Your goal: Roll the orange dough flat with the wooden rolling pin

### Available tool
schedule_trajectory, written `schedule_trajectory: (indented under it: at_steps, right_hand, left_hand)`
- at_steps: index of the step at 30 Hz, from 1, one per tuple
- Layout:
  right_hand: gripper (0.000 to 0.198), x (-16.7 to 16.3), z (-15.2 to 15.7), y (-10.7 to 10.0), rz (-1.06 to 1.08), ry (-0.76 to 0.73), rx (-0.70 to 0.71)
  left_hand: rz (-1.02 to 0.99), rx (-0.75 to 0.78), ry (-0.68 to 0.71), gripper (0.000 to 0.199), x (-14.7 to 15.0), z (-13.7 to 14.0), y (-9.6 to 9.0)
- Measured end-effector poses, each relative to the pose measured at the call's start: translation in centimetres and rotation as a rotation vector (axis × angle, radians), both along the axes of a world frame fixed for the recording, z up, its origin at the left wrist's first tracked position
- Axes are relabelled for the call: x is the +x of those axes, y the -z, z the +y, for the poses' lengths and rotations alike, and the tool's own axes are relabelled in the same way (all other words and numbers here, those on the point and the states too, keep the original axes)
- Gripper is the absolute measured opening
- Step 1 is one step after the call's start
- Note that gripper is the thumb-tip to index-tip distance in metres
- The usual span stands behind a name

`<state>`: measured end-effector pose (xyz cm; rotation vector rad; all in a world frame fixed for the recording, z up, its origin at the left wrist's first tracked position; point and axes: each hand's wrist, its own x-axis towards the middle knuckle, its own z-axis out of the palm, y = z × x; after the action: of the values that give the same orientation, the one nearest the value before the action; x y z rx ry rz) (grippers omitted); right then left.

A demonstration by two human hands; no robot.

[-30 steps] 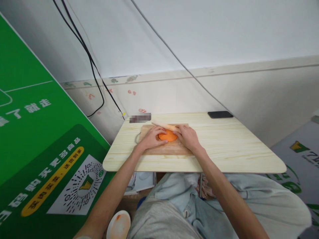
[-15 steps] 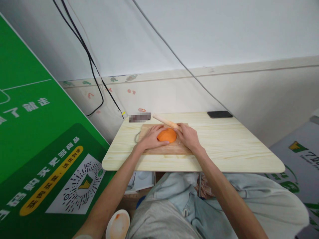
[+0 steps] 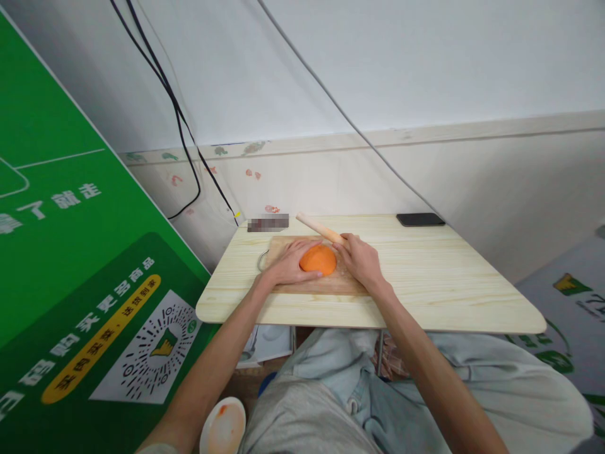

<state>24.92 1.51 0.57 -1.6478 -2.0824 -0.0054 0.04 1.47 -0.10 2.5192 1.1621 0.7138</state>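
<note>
A smooth orange lump of dough lies on a wooden cutting board. My left hand is curved around its left side, with the thumb along the near edge and the fingers along the far edge. A pale wooden rolling pin is in my right hand, just right of the dough. The pin slants up and to the left above the far part of the board, and its near end is hidden in my palm.
The board rests on a light wood-grain table. A dark phone lies at the back right, and a blurred-out item at the back left. Cables hang along the wall. A white stained bowl sits low, beside my lap.
My right hand has moved slightly away from the dough with the rolling pin, showing more of the dough's right side. My left hand stays on the dough. The view shifts slightly.
</note>
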Motion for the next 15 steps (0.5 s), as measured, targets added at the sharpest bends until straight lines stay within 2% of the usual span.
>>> schedule_trajectory:
  at_steps: [4, 10, 15]
  right_hand:
    - [0.042, -0.01, -0.01, 0.0, -0.012, -0.001, 0.002]
    - [0.042, 0.01, 0.04, 0.03, -0.014, -0.002, -0.002]
    - [0.042, 0.02, -0.02, -0.04, -0.016, -0.001, -0.004]
  left_hand:
    - [-0.008, -0.014, -0.025, 0.085, 0.09, 0.02, 0.08]
    - [-0.053, 0.005, 0.047, 0.087, -0.24, 0.1, 0.04]
    - [0.033, 0.026, -0.101, 0.095, 0.38, -0.14, 0.0]
